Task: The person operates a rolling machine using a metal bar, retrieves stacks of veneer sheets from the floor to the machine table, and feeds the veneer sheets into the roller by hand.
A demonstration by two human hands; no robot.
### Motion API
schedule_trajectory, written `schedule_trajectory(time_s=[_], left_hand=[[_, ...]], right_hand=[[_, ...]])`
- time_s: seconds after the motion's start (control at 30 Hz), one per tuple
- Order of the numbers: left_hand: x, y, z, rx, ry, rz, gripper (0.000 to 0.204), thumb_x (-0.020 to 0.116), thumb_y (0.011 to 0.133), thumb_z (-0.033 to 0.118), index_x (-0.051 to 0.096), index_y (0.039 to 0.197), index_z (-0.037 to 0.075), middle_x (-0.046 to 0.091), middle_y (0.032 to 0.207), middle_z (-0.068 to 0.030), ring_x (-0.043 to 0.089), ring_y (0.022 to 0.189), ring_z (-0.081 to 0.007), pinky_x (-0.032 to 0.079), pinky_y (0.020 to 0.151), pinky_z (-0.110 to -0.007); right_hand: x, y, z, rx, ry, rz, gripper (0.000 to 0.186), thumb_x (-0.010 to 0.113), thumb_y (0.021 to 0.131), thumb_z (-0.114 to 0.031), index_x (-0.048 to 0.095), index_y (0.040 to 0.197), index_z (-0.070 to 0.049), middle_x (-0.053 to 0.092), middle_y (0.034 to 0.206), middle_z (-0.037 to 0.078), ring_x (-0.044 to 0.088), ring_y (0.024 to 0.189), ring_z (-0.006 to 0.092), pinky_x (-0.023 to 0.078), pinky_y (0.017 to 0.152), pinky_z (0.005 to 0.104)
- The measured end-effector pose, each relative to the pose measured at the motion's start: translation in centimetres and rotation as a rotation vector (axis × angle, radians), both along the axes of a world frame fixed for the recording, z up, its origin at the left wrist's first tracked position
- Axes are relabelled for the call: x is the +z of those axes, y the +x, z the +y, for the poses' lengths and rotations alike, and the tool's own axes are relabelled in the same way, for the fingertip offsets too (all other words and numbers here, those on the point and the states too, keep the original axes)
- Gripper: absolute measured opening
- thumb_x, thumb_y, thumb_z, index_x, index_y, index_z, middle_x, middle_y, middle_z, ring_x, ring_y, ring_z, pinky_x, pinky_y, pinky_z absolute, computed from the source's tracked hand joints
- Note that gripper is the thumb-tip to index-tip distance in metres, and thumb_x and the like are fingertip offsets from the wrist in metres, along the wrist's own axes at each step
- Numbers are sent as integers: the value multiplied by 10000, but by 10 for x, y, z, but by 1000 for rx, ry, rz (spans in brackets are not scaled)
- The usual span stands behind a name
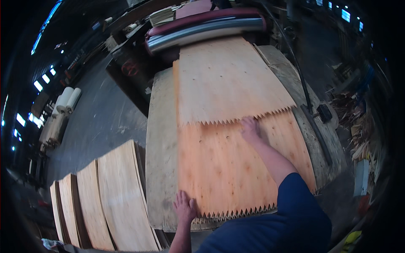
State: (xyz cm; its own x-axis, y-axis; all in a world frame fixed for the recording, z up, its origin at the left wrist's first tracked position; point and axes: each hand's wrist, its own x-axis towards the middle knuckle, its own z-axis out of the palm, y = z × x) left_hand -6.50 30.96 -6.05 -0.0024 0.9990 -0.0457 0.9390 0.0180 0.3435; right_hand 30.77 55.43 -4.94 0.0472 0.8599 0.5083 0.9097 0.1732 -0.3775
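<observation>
I see 2 bare hands, both flat and palm down with fingers spread. My left hand (pixel 184 205) sits low at centre frame, its forearm rising from the bottom edge. My right hand (pixel 250 127) reaches to mid-frame, arm outstretched, a dark blue sleeve at lower right.

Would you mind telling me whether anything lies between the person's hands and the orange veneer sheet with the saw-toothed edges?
Nothing visible does. The left hand rests flat on the near corner of the orange veneer sheet, and the right hand presses on its far edge, where it meets the paler sheet at the toothed joint. Both hands touch it directly.
</observation>
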Motion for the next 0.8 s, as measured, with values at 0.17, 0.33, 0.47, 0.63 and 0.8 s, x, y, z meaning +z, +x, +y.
schedule_trajectory(time_s=[0.17, 0.33, 0.47, 0.63, 0.8], left_hand=[[-5, -10, -9, 242, 91, -97, 687, 577, 803, 343, 351, 1350, -5, 351, 1399, -231, 327, 1304, -368, 248, 1050, -525], [-4, -37, 4, 411, -40, -643, 540, 624, 781, 267, 495, 1206, -41, 463, 1294, -256, 438, 1205, -395, 355, 997, -431], [43, -28, 10, 278, 64, -535, 427, 623, 805, 205, 533, 1128, -58, 596, 1094, -220, 589, 995, -280, 454, 861, -336], [65, -37, 15, 241, -215, -993, 298, 612, 835, 176, 599, 1004, -69, 664, 889, -97, 620, 818, -172, 478, 778, -294], [102, -49, 1, 38, -424, -1398, 159, 640, 811, 137, 635, 887, -3, 659, 832, -51, 597, 743, -120, 465, 707, -261]], right_hand=[[-33, -25, -96, 164, -243, -80, 360, 488, 877, -285, 547, 1177, -95, 448, 1336, 81, 363, 1275, 271, 252, 1071, 462], [-12, -29, -216, 226, -311, -59, 407, 485, 883, -294, 521, 1223, -72, 430, 1354, 97, 330, 1300, 268, 228, 1081, 462], [-10, -34, -289, 190, -415, -86, 524, 528, 860, -377, 476, 1285, -76, 400, 1378, 111, 298, 1321, 271, 189, 1095, 472], [0, -49, -339, 324, -507, -173, 671, 575, 810, -481, 425, 1335, -90, 334, 1427, 106, 252, 1347, 270, 150, 1105, 483], [23, -51, -355, 331, -451, -126, 624, 620, 795, -377, 443, 1320, -90, 357, 1414, 114, 287, 1334, 277, 184, 1096, 484]])
